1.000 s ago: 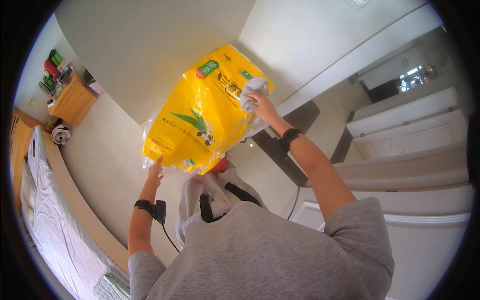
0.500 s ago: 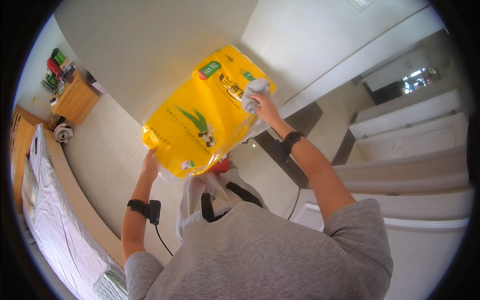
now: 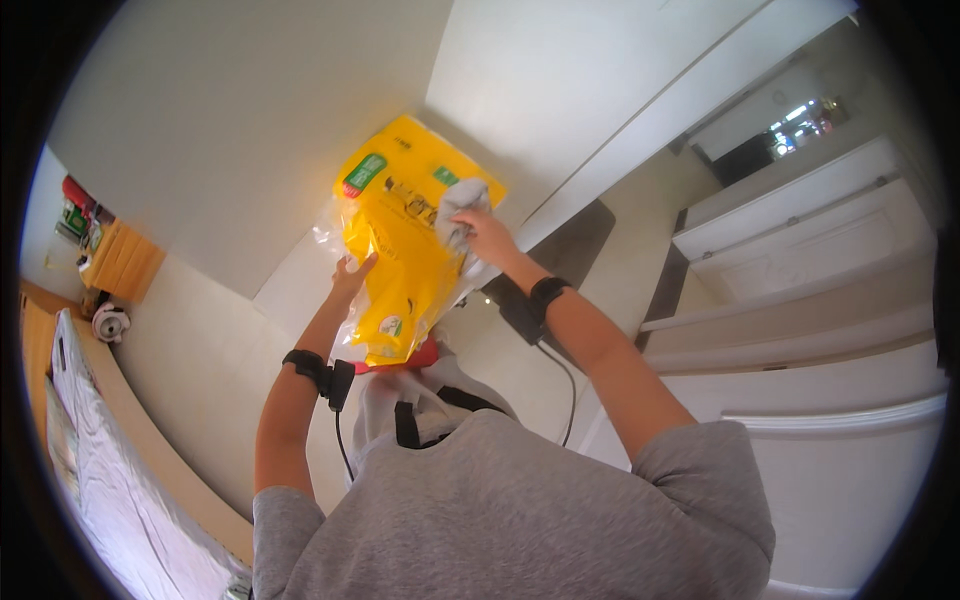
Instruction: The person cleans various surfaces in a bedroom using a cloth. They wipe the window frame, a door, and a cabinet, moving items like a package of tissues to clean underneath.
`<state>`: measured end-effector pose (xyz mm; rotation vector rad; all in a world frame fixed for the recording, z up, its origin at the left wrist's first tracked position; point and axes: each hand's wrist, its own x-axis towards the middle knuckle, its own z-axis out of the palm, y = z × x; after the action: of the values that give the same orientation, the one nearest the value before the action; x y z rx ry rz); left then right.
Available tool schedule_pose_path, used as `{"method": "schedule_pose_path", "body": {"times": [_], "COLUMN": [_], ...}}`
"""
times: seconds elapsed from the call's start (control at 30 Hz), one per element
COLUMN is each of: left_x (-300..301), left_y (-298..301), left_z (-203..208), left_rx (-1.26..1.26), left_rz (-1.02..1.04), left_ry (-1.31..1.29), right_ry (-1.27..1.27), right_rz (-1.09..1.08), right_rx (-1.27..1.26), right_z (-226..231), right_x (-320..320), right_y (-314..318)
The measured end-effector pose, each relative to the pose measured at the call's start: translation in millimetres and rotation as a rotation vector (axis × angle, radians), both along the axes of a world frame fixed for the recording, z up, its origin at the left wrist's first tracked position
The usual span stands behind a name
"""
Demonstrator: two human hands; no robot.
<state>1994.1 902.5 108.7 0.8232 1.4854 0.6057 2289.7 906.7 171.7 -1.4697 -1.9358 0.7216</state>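
Note:
A large yellow plastic package bag [image 3: 395, 240] with clear, crinkled edges hangs in front of me, its middle bunched and its top against the pale wall. My left hand [image 3: 350, 275] is closed on the bag's left side, thumb over the front and fingers partly behind it. In my right hand [image 3: 482, 236] is a crumpled grey cloth [image 3: 463, 200], which lies against the bag's upper right part. Whatever the bag has inside cannot be made out.
Something red [image 3: 428, 353] shows below the bag, in front of my legs. A bed [image 3: 120, 470] stands at the left, with a wooden cabinet [image 3: 125, 262] and a small white-and-pink round device [image 3: 110, 322] beyond it. White panelled furniture [image 3: 800, 265] fills the right.
My left hand has moved up and inward from the bag's lower left corner, and the bag has gone from spread to bunched. The right hand with the cloth has shifted left and slightly down.

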Motion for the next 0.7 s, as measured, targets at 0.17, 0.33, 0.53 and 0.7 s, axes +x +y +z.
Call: {"method": "schedule_pose_path", "body": {"times": [0.17, 0.33, 0.53, 0.7], "left_x": [42.6, 89.3, 117.1, 85.8], "left_y": [15.7, 37.8, 71.1, 65.9], "left_z": [-23.5, -24.2, -12.1, 9.0], "left_rx": [-0.097, -0.045, -0.159, -0.125], "left_rz": [0.130, 0.026, 0.113, 0.018], "left_ry": [-0.260, -0.532, -0.760, -0.674], "right_ry": [0.013, 0.162, 0.030, -0.040], "right_rz": [0.006, 0.037, 0.118, 0.160], "right_rx": [-0.094, -0.302, -0.242, -0.166], "right_z": [4.2, 5.2, 7.8, 9.3], "right_x": [9.2, 20.8, 27.7, 30.2], "right_y": [4.4, 12.7, 20.1, 25.0]}}
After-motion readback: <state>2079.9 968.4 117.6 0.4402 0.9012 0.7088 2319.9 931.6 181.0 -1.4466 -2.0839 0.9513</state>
